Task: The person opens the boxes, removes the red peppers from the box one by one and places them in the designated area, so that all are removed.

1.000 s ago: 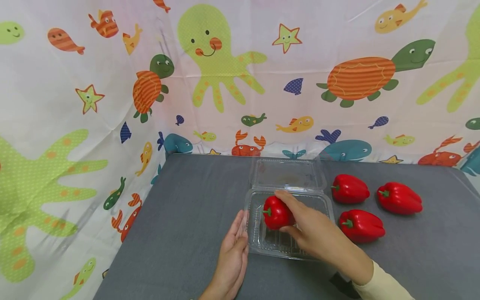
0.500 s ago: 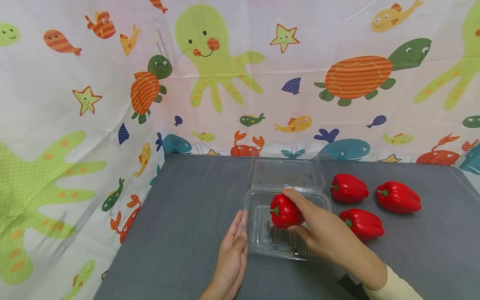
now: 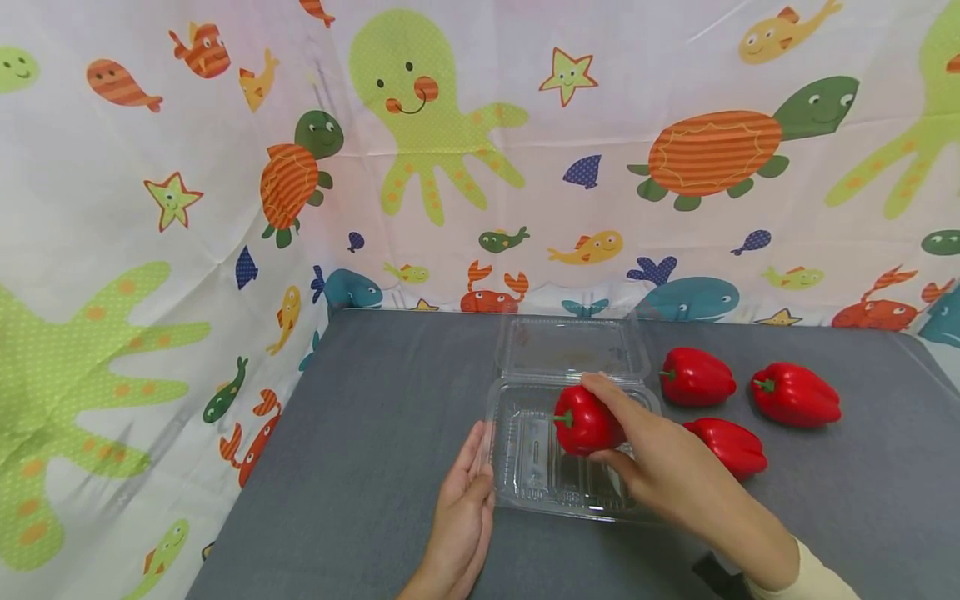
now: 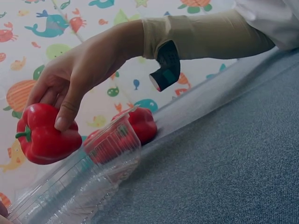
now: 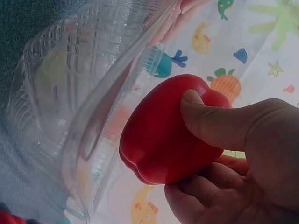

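Observation:
In the head view, my right hand (image 3: 675,462) grips a red bell pepper (image 3: 592,423) between thumb and fingers, over a clear plastic clamshell container (image 3: 525,462). The pepper's green stem points left. The left wrist view shows this bell pepper (image 4: 44,140) held above the container's rim, apart from it. My left hand (image 3: 459,508) rests along the container's left side, its fingers straight against the outer wall. In the right wrist view, my thumb presses one side of the bell pepper (image 5: 161,135) while the fingers support it beneath.
Behind the container its clear lid (image 3: 573,346) lies folded back. Three more red bell peppers lie right of it: one at the back (image 3: 697,377), one far right (image 3: 795,394), and one nearer (image 3: 731,447), partly behind my right hand. A patterned curtain (image 3: 450,275) borders the grey table (image 3: 360,467).
My right hand has moved to the right with the bell pepper in its grip, slightly away from the container's middle. My left hand stays at the container's side.

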The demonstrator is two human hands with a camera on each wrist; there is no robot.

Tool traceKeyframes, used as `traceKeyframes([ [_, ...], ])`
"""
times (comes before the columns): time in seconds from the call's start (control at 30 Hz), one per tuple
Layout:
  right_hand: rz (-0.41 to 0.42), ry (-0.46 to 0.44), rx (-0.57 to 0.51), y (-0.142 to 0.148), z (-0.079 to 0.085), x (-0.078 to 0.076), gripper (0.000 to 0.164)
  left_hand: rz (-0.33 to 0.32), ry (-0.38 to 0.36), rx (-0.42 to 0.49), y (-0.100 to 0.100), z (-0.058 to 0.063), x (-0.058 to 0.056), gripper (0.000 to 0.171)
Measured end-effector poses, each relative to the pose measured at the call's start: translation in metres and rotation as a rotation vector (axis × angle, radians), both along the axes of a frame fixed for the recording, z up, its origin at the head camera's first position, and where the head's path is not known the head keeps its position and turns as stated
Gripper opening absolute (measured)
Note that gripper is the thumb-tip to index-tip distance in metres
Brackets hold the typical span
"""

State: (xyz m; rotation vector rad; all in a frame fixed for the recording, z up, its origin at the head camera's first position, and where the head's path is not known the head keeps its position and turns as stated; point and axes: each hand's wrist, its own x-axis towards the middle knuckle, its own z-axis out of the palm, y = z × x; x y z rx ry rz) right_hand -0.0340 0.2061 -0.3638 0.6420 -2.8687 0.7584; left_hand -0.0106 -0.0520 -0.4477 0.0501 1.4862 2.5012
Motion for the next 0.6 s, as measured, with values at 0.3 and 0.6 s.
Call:
traceKeyframes([
  [0.3,-0.028,-0.009,0.001,0.007,0.003,0.005,0.108,-0.003,0.007,0.003,0.000,-0.001,0.000,0.064],
  [0.6,-0.019,-0.016,-0.016,0.013,0.007,0.005,0.109,-0.017,0.008,0.001,-0.002,-0.002,0.001,0.064],
])
